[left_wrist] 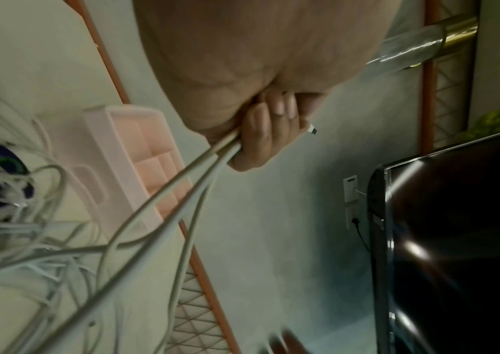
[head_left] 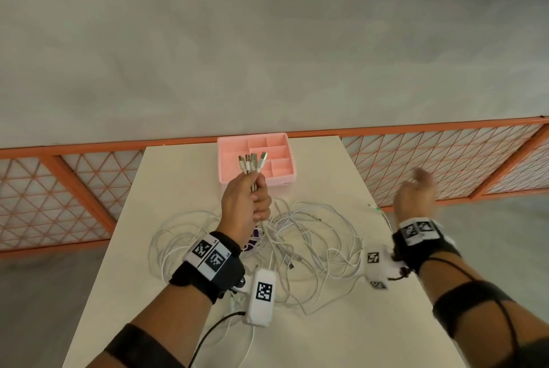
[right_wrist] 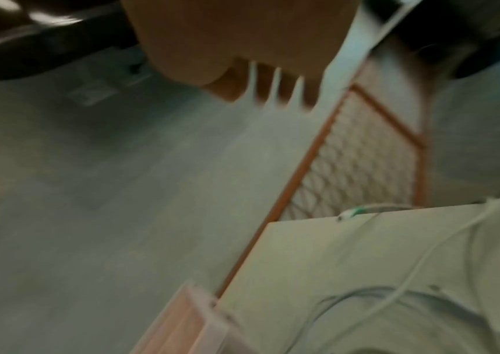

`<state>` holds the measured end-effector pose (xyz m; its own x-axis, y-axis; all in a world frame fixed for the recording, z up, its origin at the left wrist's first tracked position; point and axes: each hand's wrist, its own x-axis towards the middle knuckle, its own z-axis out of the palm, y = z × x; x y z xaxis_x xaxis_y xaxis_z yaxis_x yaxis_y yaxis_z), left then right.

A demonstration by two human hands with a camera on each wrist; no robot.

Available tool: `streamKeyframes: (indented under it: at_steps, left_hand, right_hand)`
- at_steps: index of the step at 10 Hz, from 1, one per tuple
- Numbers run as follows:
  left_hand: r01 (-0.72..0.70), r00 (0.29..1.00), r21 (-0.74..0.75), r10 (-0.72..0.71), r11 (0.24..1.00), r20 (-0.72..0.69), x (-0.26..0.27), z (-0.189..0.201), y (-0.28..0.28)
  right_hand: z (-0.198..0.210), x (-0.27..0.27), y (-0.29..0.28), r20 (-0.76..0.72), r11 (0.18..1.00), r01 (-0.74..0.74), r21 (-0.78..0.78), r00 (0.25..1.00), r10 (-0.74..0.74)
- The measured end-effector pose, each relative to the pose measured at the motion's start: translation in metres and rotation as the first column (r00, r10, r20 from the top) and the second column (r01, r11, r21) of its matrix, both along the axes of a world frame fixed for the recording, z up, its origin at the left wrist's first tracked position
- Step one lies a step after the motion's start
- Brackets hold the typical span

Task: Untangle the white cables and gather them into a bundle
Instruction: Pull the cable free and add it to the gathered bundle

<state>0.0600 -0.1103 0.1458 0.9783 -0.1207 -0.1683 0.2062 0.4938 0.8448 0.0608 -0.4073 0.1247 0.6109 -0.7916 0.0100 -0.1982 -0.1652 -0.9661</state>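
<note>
Several white cables (head_left: 300,246) lie in a loose tangle of loops across the middle of the white table (head_left: 178,165). My left hand (head_left: 246,204) is raised above the tangle and grips a bunch of cable ends, whose USB plugs (head_left: 252,161) stick up out of the fist. In the left wrist view the curled fingers (left_wrist: 261,134) clamp the cables (left_wrist: 182,182), which run down to the heap. My right hand (head_left: 416,195) hovers past the table's right edge, blurred, fingers spread, holding nothing; its fingers (right_wrist: 261,86) look straight in the right wrist view.
A pink compartment tray (head_left: 234,144) stands at the table's far edge, just behind my left hand. A purple object (head_left: 255,238) lies under the cables. One cable end with a green tip (head_left: 378,208) rests at the right edge. An orange mesh fence (head_left: 445,159) runs behind the table.
</note>
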Motion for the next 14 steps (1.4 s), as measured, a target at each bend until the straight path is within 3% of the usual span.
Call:
streamKeyframes:
  at_steps: [1,2,3,5,6,7,8,9,10,11,12,13,14]
  left_hand:
    - [0.036,0.999,-0.133,-0.039,0.991,-0.024,0.003,0.012,-0.014]
    - [0.032,0.999,-0.201,-0.034,0.979,-0.005,0.003,0.023,-0.025]
    - [0.005,1.0,-0.232,-0.005,0.973,0.0,0.006,0.027,-0.017]
    - [-0.251,0.967,-0.231,0.254,0.94,-0.016,0.032,0.028,0.058]
    - [-0.301,0.953,-0.217,0.301,0.929,-0.035,0.039,0.024,0.08]
    - [-0.33,0.943,-0.243,0.331,0.912,-0.038,0.043,0.02,0.093]
    - [-0.358,0.933,-0.222,0.353,0.907,-0.065,0.047,0.016,0.097]
    - [-0.385,0.922,-0.171,0.37,0.907,-0.116,0.047,0.009,0.089]
    - [-0.382,0.918,-0.131,0.359,0.915,-0.167,0.042,-0.002,0.076]
    - [-0.325,0.931,-0.067,0.306,0.943,-0.197,0.029,-0.02,0.062]
    - [-0.214,0.956,-0.019,0.206,0.977,-0.209,0.011,-0.043,0.048]
    - [-0.138,0.964,-0.013,0.132,0.99,-0.23,-0.004,-0.063,0.039]
    - [-0.073,0.966,0.016,0.075,0.997,-0.247,-0.012,-0.073,0.032]
  right_hand:
    - [0.019,-0.007,0.071,0.146,0.769,-0.637,0.062,0.768,0.624]
    - [0.02,-0.015,0.129,-0.003,0.339,-0.939,0.063,0.339,0.941]
    - [0.0,-0.019,0.152,-0.238,0.223,-0.975,-0.009,0.219,0.946]
    - [-0.063,-0.025,0.066,-0.639,0.37,-0.911,-0.181,0.395,0.66]
    - [-0.081,-0.034,0.006,-0.776,0.47,-0.866,-0.171,0.412,0.477]
    - [-0.085,-0.046,-0.044,-0.83,0.568,-0.801,-0.191,0.44,0.342]
    - [-0.08,-0.055,-0.083,-0.855,0.598,-0.768,-0.231,0.453,0.253]
    - [-0.07,-0.056,-0.113,-0.844,0.627,-0.702,-0.337,0.521,0.13]
    - [-0.058,-0.054,-0.131,-0.767,0.645,-0.564,-0.516,0.64,-0.054]
    - [-0.068,-0.056,-0.143,-0.793,0.633,-0.541,-0.554,0.575,-0.202]
    - [-0.103,-0.062,-0.15,-0.893,0.622,-0.652,-0.435,0.399,-0.207]
    - [-0.151,-0.068,-0.156,-0.978,0.615,-0.761,-0.207,0.148,-0.146]
    - [-0.211,-0.067,-0.174,-0.993,0.544,-0.839,-0.02,-0.047,-0.11]
